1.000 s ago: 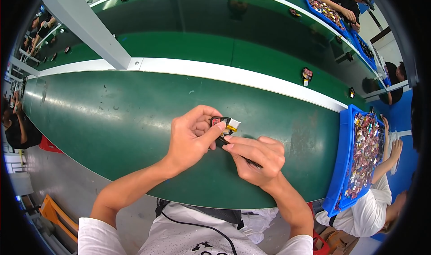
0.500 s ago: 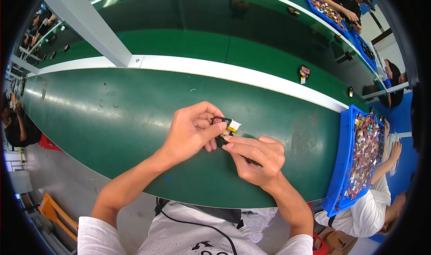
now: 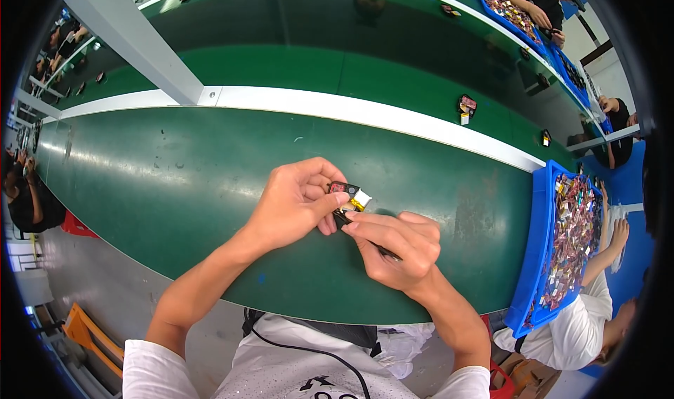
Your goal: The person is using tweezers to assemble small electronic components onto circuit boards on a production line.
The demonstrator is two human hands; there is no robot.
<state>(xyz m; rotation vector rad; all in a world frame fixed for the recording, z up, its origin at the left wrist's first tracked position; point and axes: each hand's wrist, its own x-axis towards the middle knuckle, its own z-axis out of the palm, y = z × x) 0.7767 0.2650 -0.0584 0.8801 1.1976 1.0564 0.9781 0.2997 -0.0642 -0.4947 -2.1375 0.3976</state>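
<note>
Above the green tabletop, my left hand [image 3: 289, 206] pinches a small black electronic device housing [image 3: 352, 188] between thumb and fingers. A reddish circuit board shows inside it, and a silver battery pouch [image 3: 361, 199] with yellow tape sticks out at its right side. My right hand [image 3: 404, 248] is closed around a slim black tool [image 3: 388, 253], whose rear end shows below the fingers; its exact kind is hidden. The right fingertips meet the housing's lower edge, beside the left thumb. What lies under those fingertips cannot be made out.
A blue bin [image 3: 528, 258] full of small wired battery parts stands at the table's right end. Beyond the white rail [image 3: 316, 112] runs a green conveyor belt [image 3: 281, 69] carrying several black devices, one [image 3: 466, 109] at the right. A grey post [image 3: 137, 41] rises at left. Co-workers sit around.
The devices on the belt have shifted a little to the left. Both my hands keep their grip and sit slightly further left in the picture.
</note>
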